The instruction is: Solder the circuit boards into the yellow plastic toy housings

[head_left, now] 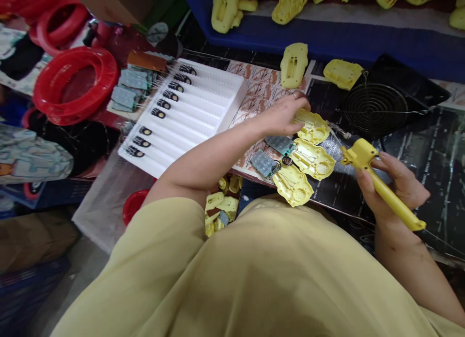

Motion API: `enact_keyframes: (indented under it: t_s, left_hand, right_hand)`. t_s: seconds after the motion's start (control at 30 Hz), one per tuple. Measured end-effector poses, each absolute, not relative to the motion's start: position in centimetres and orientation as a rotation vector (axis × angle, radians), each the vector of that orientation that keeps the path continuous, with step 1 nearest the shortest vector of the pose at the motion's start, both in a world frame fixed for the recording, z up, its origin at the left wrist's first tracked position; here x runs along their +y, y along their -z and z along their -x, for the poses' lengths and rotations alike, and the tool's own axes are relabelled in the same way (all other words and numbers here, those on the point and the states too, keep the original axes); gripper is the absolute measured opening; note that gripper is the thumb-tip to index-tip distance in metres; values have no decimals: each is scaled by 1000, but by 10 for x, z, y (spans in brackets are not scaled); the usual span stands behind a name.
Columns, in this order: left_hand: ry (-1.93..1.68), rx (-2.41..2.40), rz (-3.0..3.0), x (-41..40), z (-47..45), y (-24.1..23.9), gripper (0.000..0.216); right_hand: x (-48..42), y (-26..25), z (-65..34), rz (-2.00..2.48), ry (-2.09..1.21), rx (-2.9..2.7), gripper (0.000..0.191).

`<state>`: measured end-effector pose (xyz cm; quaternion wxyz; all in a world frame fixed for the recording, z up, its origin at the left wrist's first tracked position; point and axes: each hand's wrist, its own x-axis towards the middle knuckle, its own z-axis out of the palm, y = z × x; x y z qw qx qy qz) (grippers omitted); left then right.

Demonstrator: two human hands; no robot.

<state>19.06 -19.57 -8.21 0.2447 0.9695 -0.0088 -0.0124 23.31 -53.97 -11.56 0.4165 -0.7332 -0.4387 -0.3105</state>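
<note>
Soldering iron [381, 184]: yellow, gripped by handle, metal tip angled up-left toward shells.
Top yellow shell [312, 126]: open face up, under fingertips.
Two more shells [313, 159]: lined just below.

A loose pale-yellow short-sleeved cotton top [269, 274] covers the person's torso and shoulders — forearms bare below the sleeves — with a thin ring [295, 96] on a finger of the left hand [281, 116].
</note>
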Motion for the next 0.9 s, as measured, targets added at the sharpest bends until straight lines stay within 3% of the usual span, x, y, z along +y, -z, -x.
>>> enact_keyframes:
  t_s: [0.1,0.17,0.47,0.63,0.9]
  left_hand:
    - [193,-73,-2659,-174,-176,76,84]
    - [386,-67,-2694,-167,-166,72,91]
    - [307,62,-2616,-179,-120,64,73]
    - [426,-262,-2557,-175,-82,67,123]
    - [582,-315,-2823,-202,-84,60,99]
  right_hand:
    - [-545,127,-236,1830,817,-1058,32]
    - [-549,132,-237,1815,838,-1014,29]
    - [-553,135,-240,1757,910,-991,29]
    - [-559,140,-241,1749,879,-936,31]
    - [-565,150,-248,1756,897,-917,32]
